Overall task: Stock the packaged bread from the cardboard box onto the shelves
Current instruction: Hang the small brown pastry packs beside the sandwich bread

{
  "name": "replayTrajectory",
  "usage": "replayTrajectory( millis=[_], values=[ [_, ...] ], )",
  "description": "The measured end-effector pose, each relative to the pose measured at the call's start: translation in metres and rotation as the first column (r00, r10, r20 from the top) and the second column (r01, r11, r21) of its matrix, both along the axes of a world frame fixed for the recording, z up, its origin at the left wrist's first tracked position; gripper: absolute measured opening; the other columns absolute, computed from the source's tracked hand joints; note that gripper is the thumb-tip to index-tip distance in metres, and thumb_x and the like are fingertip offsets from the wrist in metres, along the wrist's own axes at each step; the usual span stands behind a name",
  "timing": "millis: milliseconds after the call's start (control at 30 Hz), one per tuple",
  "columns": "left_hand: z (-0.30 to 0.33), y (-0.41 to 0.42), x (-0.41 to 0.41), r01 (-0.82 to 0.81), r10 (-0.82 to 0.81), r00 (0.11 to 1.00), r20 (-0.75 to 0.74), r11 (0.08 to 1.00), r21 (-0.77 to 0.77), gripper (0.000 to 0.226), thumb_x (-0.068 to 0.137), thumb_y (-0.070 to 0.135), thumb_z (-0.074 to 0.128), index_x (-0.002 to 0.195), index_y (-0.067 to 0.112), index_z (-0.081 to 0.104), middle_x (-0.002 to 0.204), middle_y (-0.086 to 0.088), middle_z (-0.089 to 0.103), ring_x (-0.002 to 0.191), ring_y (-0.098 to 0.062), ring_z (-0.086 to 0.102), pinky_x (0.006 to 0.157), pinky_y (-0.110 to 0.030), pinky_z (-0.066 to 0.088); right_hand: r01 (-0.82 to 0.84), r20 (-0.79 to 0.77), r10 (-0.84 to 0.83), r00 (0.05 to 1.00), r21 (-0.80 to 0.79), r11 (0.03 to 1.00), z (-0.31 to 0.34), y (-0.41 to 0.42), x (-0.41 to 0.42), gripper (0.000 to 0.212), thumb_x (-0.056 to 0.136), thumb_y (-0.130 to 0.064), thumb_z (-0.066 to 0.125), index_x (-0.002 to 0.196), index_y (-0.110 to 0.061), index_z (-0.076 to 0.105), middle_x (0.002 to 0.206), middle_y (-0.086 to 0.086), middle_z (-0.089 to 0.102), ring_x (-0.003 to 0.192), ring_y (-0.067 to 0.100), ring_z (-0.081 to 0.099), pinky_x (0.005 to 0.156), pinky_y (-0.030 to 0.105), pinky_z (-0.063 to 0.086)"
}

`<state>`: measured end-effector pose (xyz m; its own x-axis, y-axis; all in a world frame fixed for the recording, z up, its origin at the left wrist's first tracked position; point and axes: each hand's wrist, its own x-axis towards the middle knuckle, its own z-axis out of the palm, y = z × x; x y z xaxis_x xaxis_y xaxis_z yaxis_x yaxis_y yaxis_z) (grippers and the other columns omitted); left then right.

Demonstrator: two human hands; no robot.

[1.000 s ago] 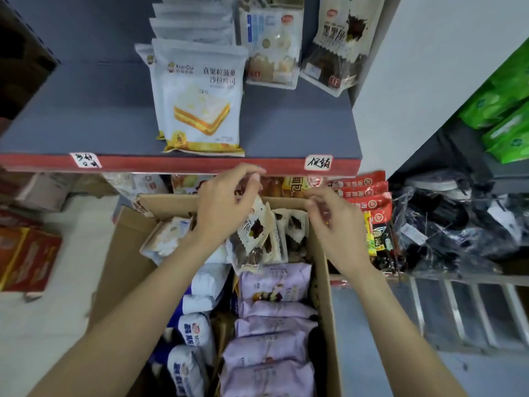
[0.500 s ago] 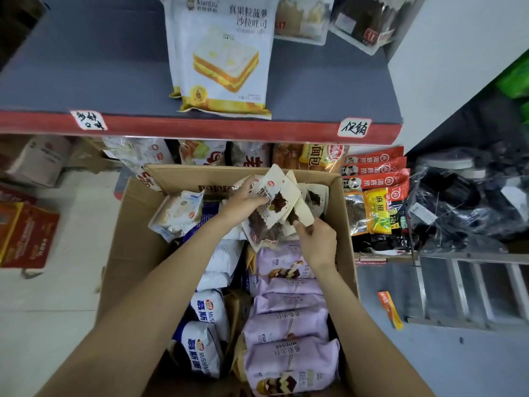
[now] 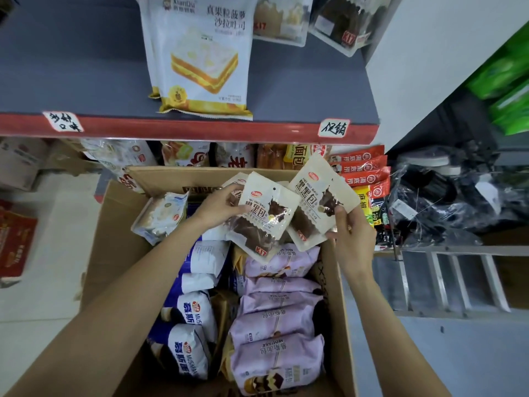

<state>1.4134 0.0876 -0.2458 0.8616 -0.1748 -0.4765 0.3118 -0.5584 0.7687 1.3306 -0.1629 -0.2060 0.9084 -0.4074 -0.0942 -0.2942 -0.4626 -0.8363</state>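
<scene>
Above the open cardboard box [image 3: 114, 239], left hand [image 3: 217, 209] pinching one dark-bread pack [image 3: 264, 217], right hand [image 3: 353, 242] pinching another [image 3: 320, 202], shelf edge [image 3: 200, 128] close overhead

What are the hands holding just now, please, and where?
Left hand grips dark-bread packets at their left edge; right hand pinches another packet's lower right corner.

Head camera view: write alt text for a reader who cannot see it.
Two bare hands hold cream packets of dark bread above an open cardboard box: the left hand grips one packet, the right hand another. The box holds lilac and blue-and-white bread bags; a grey shelf with a red edge lies beyond.
</scene>
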Motion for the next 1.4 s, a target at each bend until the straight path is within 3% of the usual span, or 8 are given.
replayTrajectory(
  millis=[167,400,533,700,767,1033,1267,1400],
  values=[
    [0.016,-0.002,-0.016,-0.110,0.117,0.977,0.176,0.993,-0.051,0.015,0.087,0.026,0.066,0.093,0.014,0.059,0.098,-0.005,0.062,0.093,-0.024,0.059,0.083,-0.035,0.045,-0.048,0.063,0.052,0.997,-0.067,0.997,0.019,-0.009,-0.004,0.028,0.099,-0.023,0.044,0.121,-0.011,0.057,0.089,0.003,0.067,0.069,0.010,0.061,0.058,0.023,0.051],
    [0.098,0.004,-0.070,-0.127,0.099,0.891,0.443,0.991,0.032,0.017,0.095,0.032,0.050,0.096,0.014,0.050,0.088,-0.008,0.067,0.083,-0.027,0.063,0.074,-0.049,0.049,-0.103,0.203,0.170,0.964,-0.302,0.948,0.090,-0.043,-0.007,0.033,0.097,-0.032,0.043,0.097,-0.003,0.058,0.056,0.007,0.053,0.048,0.029,0.045,0.050,0.038,0.033],
    [0.160,0.000,-0.065,-0.250,0.202,0.802,0.563,0.968,0.008,0.014,0.093,0.030,0.055,0.098,0.017,0.052,0.091,0.006,0.068,0.088,-0.008,0.064,0.074,-0.022,0.051,-0.087,0.255,0.130,0.958,-0.172,0.981,0.142,-0.069,0.012,0.020,0.098,-0.023,0.048,0.094,-0.006,0.057,0.057,0.006,0.052,0.052,0.028,0.053,0.052,0.037,0.037],
    [0.205,-0.021,-0.035,-0.307,0.357,0.757,0.547,0.934,-0.184,0.012,0.093,0.027,0.056,0.098,0.018,0.051,0.096,0.006,0.068,0.092,-0.003,0.062,0.078,-0.024,0.047,-0.079,0.364,0.072,0.929,0.006,0.997,0.182,-0.090,0.076,0.016,0.097,-0.026,0.048,0.085,-0.016,0.051,0.070,-0.002,0.055,0.057,0.010,0.062,0.059,0.051,0.055],
    [0.214,-0.031,-0.022,-0.332,0.402,0.737,0.544,0.916,-0.226,0.006,0.094,0.027,0.055,0.095,0.023,0.050,0.098,0.002,0.067,0.087,-0.003,0.062,0.077,-0.027,0.048,-0.133,0.382,0.111,0.917,0.030,0.991,0.191,-0.087,0.111,0.009,0.099,-0.021,0.046,0.093,-0.017,0.051,0.077,-0.011,0.055,0.061,0.003,0.060,0.058,0.038,0.059],
    [0.236,-0.082,0.025,-0.408,0.520,0.631,0.576,0.853,-0.324,0.009,0.098,0.020,0.049,0.100,0.012,0.045,0.090,0.010,0.065,0.081,0.002,0.062,0.077,-0.034,0.052,-0.217,0.193,0.205,0.960,0.045,0.975,0.157,-0.078,0.253,0.027,0.097,-0.019,0.043,0.113,-0.006,0.060,0.102,0.012,0.062,0.101,0.037,0.060,0.085,0.056,0.051],
    [0.233,-0.120,0.083,-0.387,0.565,0.665,0.489,0.820,-0.422,0.008,0.097,0.018,0.050,0.097,0.012,0.044,0.099,-0.004,0.067,0.087,-0.006,0.063,0.080,-0.031,0.053,-0.221,0.204,0.172,0.964,0.251,0.942,0.166,-0.080,0.234,0.036,0.097,-0.024,0.049,0.131,-0.015,0.046,0.125,0.004,0.057,0.107,0.014,0.055,0.086,0.022,0.047],
    [0.204,-0.149,0.116,-0.389,0.544,0.755,0.367,0.822,-0.416,0.009,0.096,0.020,0.051,0.100,0.013,0.046,0.108,-0.009,0.068,0.092,-0.014,0.064,0.085,-0.038,0.055,-0.308,0.249,0.247,0.937,0.246,0.919,0.167,-0.085,0.190,0.036,0.098,-0.025,0.046,0.134,-0.020,0.043,0.129,-0.003,0.050,0.114,0.013,0.050,0.091,0.025,0.046]
  ],
)
